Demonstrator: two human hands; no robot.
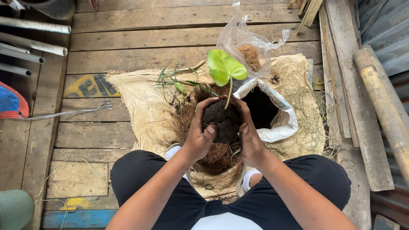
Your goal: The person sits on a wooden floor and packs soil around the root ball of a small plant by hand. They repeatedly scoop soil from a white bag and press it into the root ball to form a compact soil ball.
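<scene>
Soil ball point(223, 121) sits cupped between left hand point(199, 137) and right hand point(250, 140).

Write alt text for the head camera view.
Both hands, left hand and right hand, cup a dark soil ball holding a green-leafed seedling, above coconut fibre on burlap sacking, beside an open white soil bag.

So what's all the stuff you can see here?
soil ball: one, dark brown, cupped between both hands
plant: one, light green leaf, stem rising from the soil ball
white sack: one, open, dark soil inside, right of the hands
clear plastic bag: one, brown fibre inside, behind the sack
burlap cloth: one, tan, spread on the plank floor
pipes: several, grey, far left
left hand: grip on the soil ball
right hand: grip on the soil ball
</scene>
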